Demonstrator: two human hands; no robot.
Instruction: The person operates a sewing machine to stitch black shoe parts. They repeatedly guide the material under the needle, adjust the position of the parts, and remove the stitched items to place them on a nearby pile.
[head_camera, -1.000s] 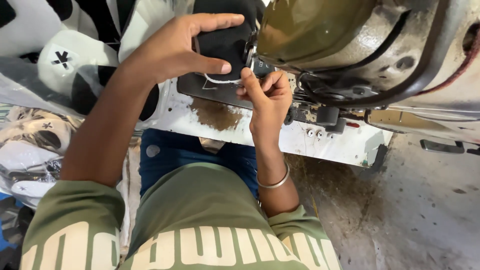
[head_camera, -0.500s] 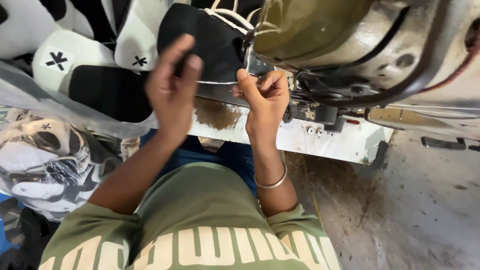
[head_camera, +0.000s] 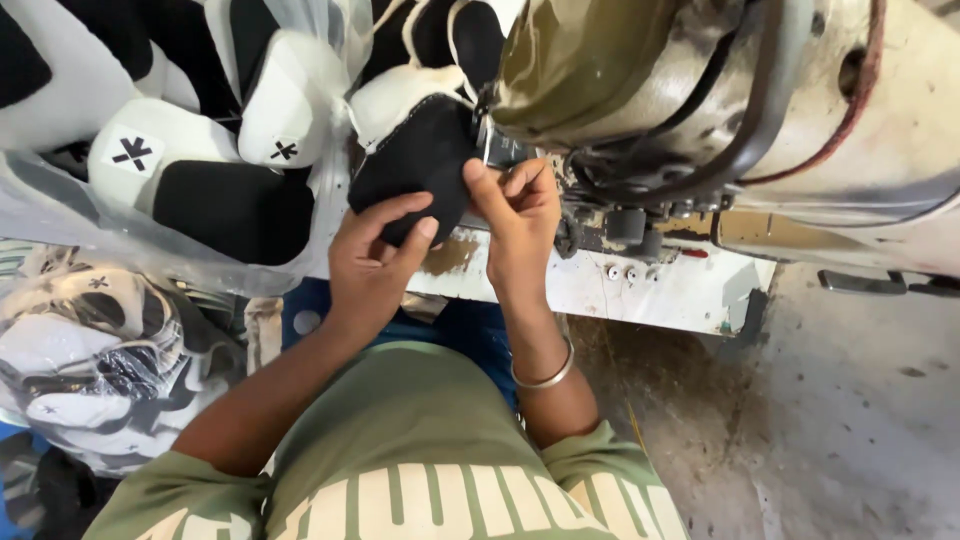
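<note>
A black and white shoe upper lies on the bed of an old sewing machine, right by the needle area. My left hand grips its near black edge from below, thumb on top. My right hand pinches the piece's right edge next to the machine head, fingers closed on the material. A metal bangle sits on my right wrist.
More black and white shoe uppers are piled on the table at the left. A clear plastic bag with several more pieces sits low at the left. The white table edge runs across; bare concrete floor lies to the right.
My left hand slid down from the top of the piece to its near edge. The shoe upper shifted under the machine head. My right hand stayed at the needle side.
</note>
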